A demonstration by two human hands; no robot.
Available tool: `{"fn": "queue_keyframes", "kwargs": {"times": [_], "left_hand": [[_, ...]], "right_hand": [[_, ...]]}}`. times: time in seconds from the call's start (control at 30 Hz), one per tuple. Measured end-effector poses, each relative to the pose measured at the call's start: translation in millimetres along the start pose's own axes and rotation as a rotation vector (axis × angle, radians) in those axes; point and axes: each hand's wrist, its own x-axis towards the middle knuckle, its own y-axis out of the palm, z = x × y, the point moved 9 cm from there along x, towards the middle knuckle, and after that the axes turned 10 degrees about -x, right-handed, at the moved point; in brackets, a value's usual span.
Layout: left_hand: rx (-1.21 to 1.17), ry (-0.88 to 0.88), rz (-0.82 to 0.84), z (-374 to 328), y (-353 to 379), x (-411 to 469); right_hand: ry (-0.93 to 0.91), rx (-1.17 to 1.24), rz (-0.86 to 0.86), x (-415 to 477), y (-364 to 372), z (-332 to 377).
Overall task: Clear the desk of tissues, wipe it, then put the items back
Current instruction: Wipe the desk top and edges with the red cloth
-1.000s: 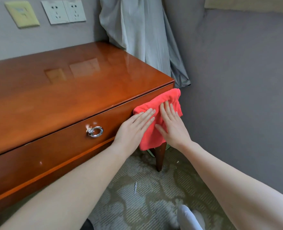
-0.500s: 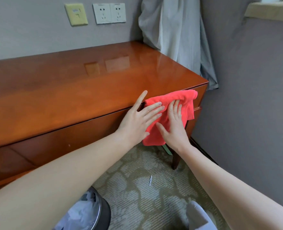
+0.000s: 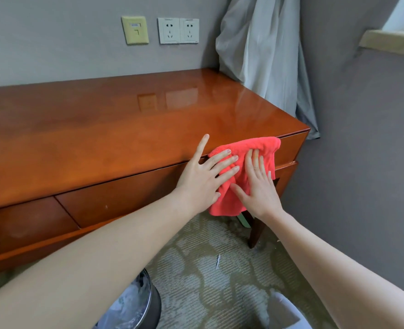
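Observation:
A red cloth (image 3: pixel 260 148) hangs over the front edge of the glossy wooden desk (image 3: pixel 101 129), near its right corner. My left hand (image 3: pixel 203 176) lies flat with spread fingers on the cloth's left part, its thumb up on the desk's top edge. My right hand (image 3: pixel 258 186) presses flat on the cloth's right part against the desk front. Nothing stands on the desk top.
A bin (image 3: pixel 134 307) with crumpled white tissues stands on the carpet below my left arm. A white slipper (image 3: pixel 284 309) shows at the bottom. A grey curtain (image 3: pixel 260 55) hangs past the desk's back right corner. Wall sockets (image 3: pixel 178 30) sit above the desk.
The view has shifted left and upward; the drawer ring handle has left the view and the bin has come in. Both hands stay flat on the cloth, now higher on the desk's front edge.

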Motion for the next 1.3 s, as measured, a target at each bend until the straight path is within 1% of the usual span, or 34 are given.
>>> {"fn": "queue_keyframes", "kwargs": {"times": [0.07, 0.23, 0.37, 0.43, 0.57, 0.7, 0.83, 0.97, 1.13, 1.3], "left_hand": [[0.031, -0.005, 0.006, -7, 2, 10], [0.155, -0.002, 0.102, -46, 25, 31], [0.172, 0.008, 0.148, -61, 49, 29], [0.174, 0.005, 0.151, -62, 56, 23], [0.158, 0.008, 0.171, -57, 68, 4], [0.086, -0.019, 0.184, -52, 75, -19], [-0.004, -0.067, 0.163, -41, 79, -51], [-0.062, -0.119, 0.175, -14, 89, -100], [-0.025, -0.106, 0.222, 18, 87, -140], [0.018, -0.095, 0.181, 49, 66, -157]], "right_hand": [[0.006, -0.060, 0.021, 4, -3, -13], [0.032, -0.006, 0.098, 1, 4, -37], [0.066, -0.022, 0.169, -11, 29, -44], [0.099, -0.022, 0.172, -14, 38, -39], [0.127, -0.098, 0.163, -24, 46, -21], [0.117, -0.157, 0.157, -36, 50, -3], [0.069, -0.177, 0.138, -46, 55, 29], [-0.002, -0.170, 0.170, -57, 68, 76], [-0.030, -0.152, 0.178, -61, 77, 120], [-0.070, -0.152, 0.125, -59, 58, 145]]}}
